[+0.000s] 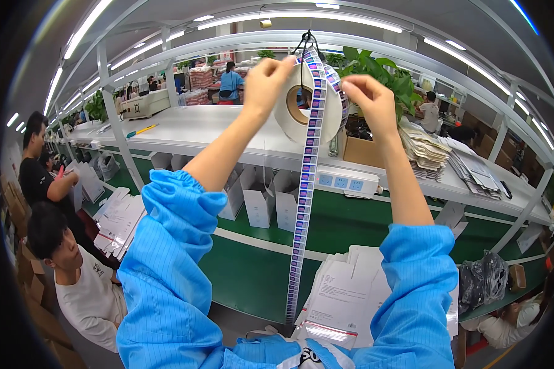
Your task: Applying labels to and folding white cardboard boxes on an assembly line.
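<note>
A large white label roll [330, 123] with a brown cardboard core [293, 111] hangs at head height from a black cord [308, 40]. From its top a long strip of small purple-and-silver labels [305, 175] drops down toward my body. My left hand [266, 85] is raised at the roll's upper left, thumb and fingers pinched at the strip's edge there. On the other side my right hand [372, 101] pinches the strip at the roll's right rim. Blue sleeves are pushed up to both my forearms.
A white shelf [209, 126] crosses ahead, holding a cardboard box [360, 151], paper stacks [423, 150] and a yellow cutter [143, 130]. Below it are a power strip [348, 182] and white boxes [256, 203]. Flat printed cartons [345, 292] lie near me. Co-workers [86, 277] are at left.
</note>
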Available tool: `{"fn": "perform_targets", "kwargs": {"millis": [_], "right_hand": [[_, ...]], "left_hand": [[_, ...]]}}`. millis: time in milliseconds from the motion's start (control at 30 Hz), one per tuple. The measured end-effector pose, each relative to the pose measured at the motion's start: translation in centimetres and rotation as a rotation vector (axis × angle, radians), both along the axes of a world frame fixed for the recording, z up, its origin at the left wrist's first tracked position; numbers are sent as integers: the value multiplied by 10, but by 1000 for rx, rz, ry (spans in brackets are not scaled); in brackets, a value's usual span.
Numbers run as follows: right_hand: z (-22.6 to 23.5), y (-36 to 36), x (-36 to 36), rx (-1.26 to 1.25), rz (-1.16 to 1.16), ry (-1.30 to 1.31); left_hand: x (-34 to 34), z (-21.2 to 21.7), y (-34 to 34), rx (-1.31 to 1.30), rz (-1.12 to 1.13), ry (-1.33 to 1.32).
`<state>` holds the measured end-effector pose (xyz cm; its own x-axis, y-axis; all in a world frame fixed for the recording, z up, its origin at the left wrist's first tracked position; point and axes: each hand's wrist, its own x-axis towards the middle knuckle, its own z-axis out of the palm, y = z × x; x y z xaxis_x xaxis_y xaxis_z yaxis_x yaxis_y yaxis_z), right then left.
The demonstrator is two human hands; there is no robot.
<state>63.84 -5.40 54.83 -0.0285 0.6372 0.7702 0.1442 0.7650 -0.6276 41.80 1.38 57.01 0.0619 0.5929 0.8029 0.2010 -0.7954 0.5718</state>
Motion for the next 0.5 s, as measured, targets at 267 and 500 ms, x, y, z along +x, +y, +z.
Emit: {"fn": "perform_targets", "kwargs": {"millis": [267, 500], "right_hand": [[40, 70, -17, 162, -164, 0], [52, 80, -26, 119, -75, -193]], "left_hand": [[23, 0, -24, -434, -719, -251], [-20, 22, -9, -434, -674, -253]]}}
